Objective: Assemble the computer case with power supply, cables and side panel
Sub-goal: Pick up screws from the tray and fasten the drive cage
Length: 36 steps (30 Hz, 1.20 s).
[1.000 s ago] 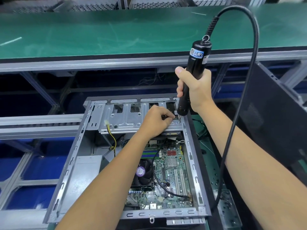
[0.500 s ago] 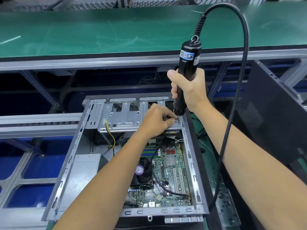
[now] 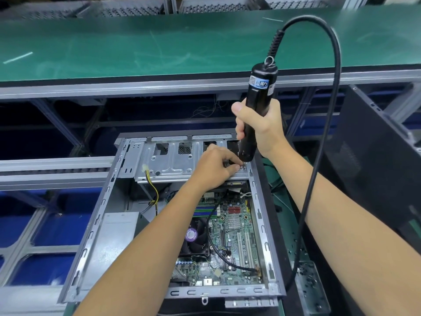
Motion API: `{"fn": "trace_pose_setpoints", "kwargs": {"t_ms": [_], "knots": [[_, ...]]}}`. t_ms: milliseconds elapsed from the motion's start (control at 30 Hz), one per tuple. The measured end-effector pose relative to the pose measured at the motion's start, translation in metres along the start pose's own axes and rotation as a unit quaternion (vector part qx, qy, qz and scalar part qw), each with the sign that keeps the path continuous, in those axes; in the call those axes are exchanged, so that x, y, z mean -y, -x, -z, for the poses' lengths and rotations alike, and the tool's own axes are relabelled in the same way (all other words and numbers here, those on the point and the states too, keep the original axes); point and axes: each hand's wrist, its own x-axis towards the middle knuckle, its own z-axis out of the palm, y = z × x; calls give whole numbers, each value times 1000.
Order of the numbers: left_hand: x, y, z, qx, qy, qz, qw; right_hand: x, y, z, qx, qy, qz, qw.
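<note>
At the left of the frame I see blue bins under an aluminium rail, and across the top the green conveyor belt. In the lower middle lies the computer case, open side up, with the grey power supply in its lower left corner and a yellow-and-black cable hanging from the metal drive bracket that spans the case's upper end. The motherboard fills the case's right half.

My left hand reaches up over the board to the bracket's right end, fingers curled, fingertips pinched at a small screw; how firmly they hold it I cannot tell, since it is barely visible. Just right of and above that, my right hand is wrapped fully around the black electric screwdriver, whose cord loops up and down the right side.

The relation that matters: the driver's long axis stands nearly upright, tilted slightly toward the upper right, with its tip directly over the screw and touching or just short of it. The left hand is nearer, right at the screw. I judge that the next move needs the bit to seat straight down along that axis, or the screw may cock.

At the far right leans the dark side panel, not yet fitted.
</note>
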Motion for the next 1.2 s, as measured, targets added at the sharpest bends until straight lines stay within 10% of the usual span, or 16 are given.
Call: {"fn": "trace_pose_setpoints", "kwargs": {"t_ms": [533,1200], "knots": [[17,12,39,-41,-98,54,993,29,-9,11,-57,-92,32,994],[27,29,53,-49,53,136,988,22,10,9,-105,-98,-4,990]]}}
